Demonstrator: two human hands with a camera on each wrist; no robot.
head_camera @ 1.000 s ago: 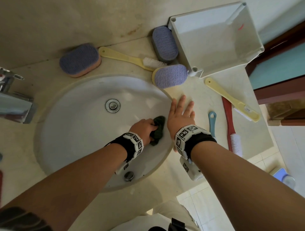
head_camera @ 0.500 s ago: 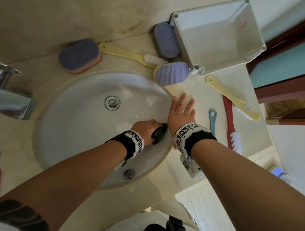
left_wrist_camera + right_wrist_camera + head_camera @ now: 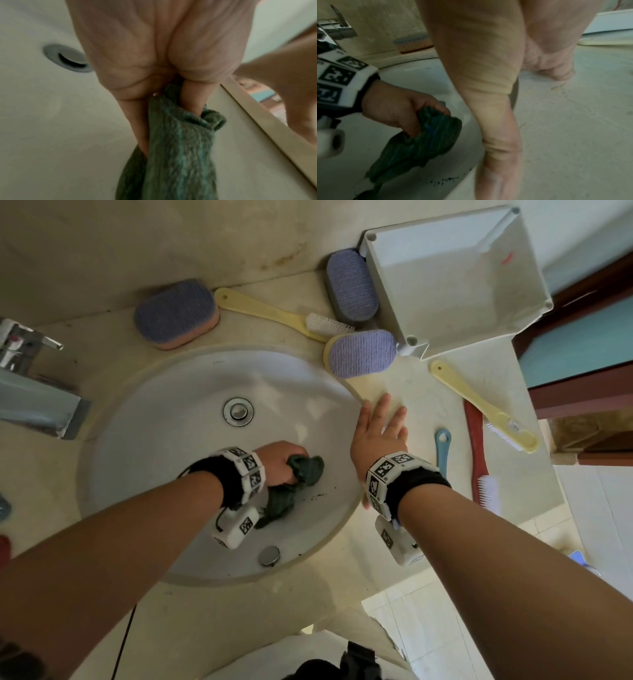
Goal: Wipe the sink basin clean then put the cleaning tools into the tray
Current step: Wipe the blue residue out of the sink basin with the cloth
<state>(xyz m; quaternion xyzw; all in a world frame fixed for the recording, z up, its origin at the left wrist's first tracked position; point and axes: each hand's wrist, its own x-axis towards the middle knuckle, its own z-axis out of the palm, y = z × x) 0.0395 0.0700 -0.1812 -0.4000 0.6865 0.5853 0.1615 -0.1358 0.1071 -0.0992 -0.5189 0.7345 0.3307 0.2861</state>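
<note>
The left hand (image 3: 281,461) clenches a bunched dark green cloth (image 3: 301,474) inside the white sink basin (image 3: 154,460), its tail trailing below the curled fingers (image 3: 197,102) beside dark specks. The right hand (image 3: 378,436) lies flat, fingers straight, on the countertop (image 3: 411,392) at the rim.

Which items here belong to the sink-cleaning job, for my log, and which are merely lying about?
Job:
green cloth in left hand
sink basin
tray
sponges
brushes

Lying about:
faucet
right hand, flat on counter
</note>
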